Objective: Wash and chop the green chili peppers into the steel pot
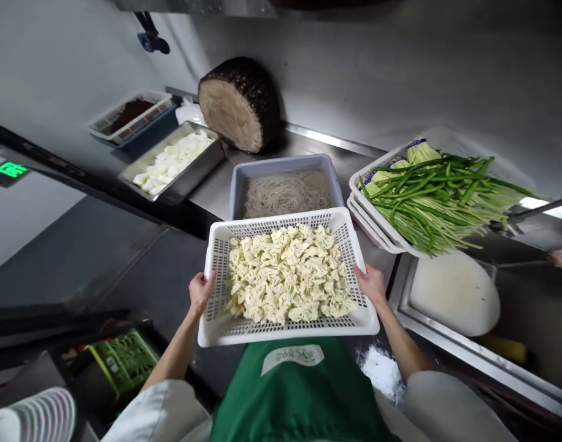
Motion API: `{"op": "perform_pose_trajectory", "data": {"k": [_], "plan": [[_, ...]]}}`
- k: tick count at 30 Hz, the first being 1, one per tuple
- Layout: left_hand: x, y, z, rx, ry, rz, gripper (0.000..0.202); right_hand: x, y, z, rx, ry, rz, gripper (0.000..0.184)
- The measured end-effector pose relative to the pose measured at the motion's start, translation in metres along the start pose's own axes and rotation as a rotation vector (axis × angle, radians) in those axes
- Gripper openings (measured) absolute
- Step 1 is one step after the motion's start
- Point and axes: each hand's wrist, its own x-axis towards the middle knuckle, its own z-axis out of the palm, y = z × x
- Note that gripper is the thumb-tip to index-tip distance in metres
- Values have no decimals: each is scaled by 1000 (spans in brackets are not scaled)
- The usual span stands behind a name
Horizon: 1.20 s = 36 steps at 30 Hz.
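I hold a white perforated plastic basket in front of my green apron. It is full of pale cauliflower florets. My left hand grips the basket's left rim, fingers curled over the edge. My right hand grips the right rim the same way. The basket hangs level, just short of a grey tub of thin noodles on the steel counter.
White stacked trays with long green beans sit at right, above a sink holding a round white board. A metal pan of white slices, a tray of dark red stuff and a round wooden chopping block stand at the back.
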Motion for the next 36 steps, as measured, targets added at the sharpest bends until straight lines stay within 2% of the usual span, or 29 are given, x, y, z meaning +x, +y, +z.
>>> {"op": "perform_pose_trajectory", "data": {"k": [3, 6, 11, 20, 22, 23, 25, 26, 27, 29, 30, 31, 33, 36], "plan": [[31, -12, -6, -11, -15, 25, 44, 1, -19, 13, -20, -13, 41, 56], [58, -11, -11, -50, -56, 31, 45, 2, -33, 21, -42, 0, 61, 56], [85, 8, -16, -75, -55, 63, 47, 13, -52, 26, -111, 6, 62, 59], [132, 33, -1, -50, -69, 68, 46, 57, -70, 33, -238, 11, 115, 48], [133, 46, 0, 22, -25, 122, 45, 68, -74, 33, -263, 8, 111, 47], [130, 58, 2, 57, 41, 177, 45, 72, -75, 33, -275, 4, 112, 46], [117, 92, 16, 101, 172, 374, 50, 79, -77, 34, -301, 1, 126, 44], [108, 114, 28, 113, 196, 503, 54, 82, -77, 34, -313, 2, 132, 43], [100, 137, 42, 122, 113, 667, 55, 84, -77, 35, -324, 3, 135, 43], [88, 182, 75, 192, -197, 997, 56, 86, -76, 35, -339, 4, 131, 43], [86, 200, 90, 238, -324, 1104, 59, 86, -77, 35, -345, 1, 128, 44], [87, 215, 102, 279, -418, 1163, 61, 85, -78, 34, -355, -3, 130, 45], [98, 229, 115, 344, -515, 1180, 63, 81, -85, 32, -389, 14, 148, 47], [126, 217, 107, 395, -509, 1142, 58, 68, -111, 32, -428, 173, 69, 50]]}}
